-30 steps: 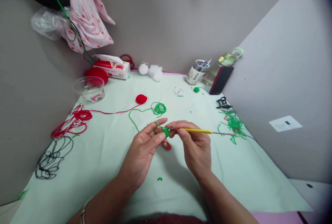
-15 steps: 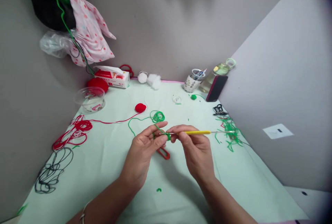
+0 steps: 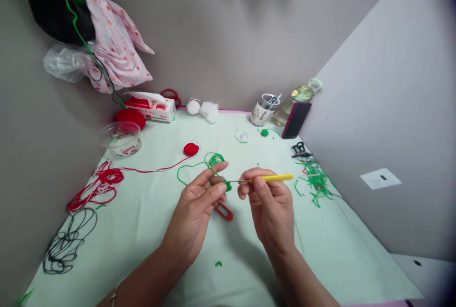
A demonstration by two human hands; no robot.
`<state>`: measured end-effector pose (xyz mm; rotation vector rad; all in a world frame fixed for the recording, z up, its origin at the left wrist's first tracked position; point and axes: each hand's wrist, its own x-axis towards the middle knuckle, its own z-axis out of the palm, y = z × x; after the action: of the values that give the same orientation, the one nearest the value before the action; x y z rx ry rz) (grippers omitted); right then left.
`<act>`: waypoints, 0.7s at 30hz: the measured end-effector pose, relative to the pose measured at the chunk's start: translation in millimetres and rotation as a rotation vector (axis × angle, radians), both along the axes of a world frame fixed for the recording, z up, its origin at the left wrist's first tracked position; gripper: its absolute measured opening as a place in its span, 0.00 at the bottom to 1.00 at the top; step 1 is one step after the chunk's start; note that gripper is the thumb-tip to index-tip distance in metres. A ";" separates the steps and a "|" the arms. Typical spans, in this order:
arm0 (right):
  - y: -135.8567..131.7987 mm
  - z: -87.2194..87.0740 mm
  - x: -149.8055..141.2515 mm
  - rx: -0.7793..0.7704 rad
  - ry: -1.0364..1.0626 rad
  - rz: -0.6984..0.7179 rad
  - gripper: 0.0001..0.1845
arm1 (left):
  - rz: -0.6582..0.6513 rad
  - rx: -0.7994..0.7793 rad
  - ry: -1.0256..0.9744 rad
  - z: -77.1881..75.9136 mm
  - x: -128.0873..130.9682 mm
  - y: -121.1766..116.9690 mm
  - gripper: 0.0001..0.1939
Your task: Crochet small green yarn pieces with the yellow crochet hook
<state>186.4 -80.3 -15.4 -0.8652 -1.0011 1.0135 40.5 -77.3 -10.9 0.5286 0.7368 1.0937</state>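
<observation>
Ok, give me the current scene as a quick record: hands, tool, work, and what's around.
Left hand: pinching a small green yarn piece
Right hand: holding a yellow-handled hook
Hook contact: shaft meets the green yarn piece; tip not discernible
Below left hand: red oval loop
Beyond hands: green yarn coil, red ball
Back right: pen cup, bottle, phone
Right edge: green yarn scraps

Surface [image 3: 149, 255]: pale green
Middle: green yarn coil [image 3: 215, 158]
Left: red yarn [image 3: 112, 175], black cord [image 3: 64, 245]
Back: tissue box [image 3: 160, 114], pen cup [image 3: 259, 115]
</observation>
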 end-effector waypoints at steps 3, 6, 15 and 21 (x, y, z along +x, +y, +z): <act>0.8 -4.0 -4.8 -0.047 0.051 -0.002 0.07 | 0.057 0.003 0.067 1.2 0.8 -1.6 0.22; -0.3 -8.4 -6.5 -0.044 0.041 0.017 0.06 | 0.070 -0.016 0.088 1.2 1.4 -1.9 0.24; 5.1 -16.5 -2.8 -0.014 -0.018 0.035 0.07 | 0.014 -0.088 -0.001 -2.8 -1.4 1.7 0.28; 7.2 -15.3 1.1 -0.003 0.001 0.029 0.07 | -0.007 -0.134 -0.088 -7.1 -7.7 4.6 0.21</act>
<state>187.5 -73.2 -30.7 -0.8548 -1.0142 1.0405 32.8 -72.7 -18.0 0.3670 0.7245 1.0462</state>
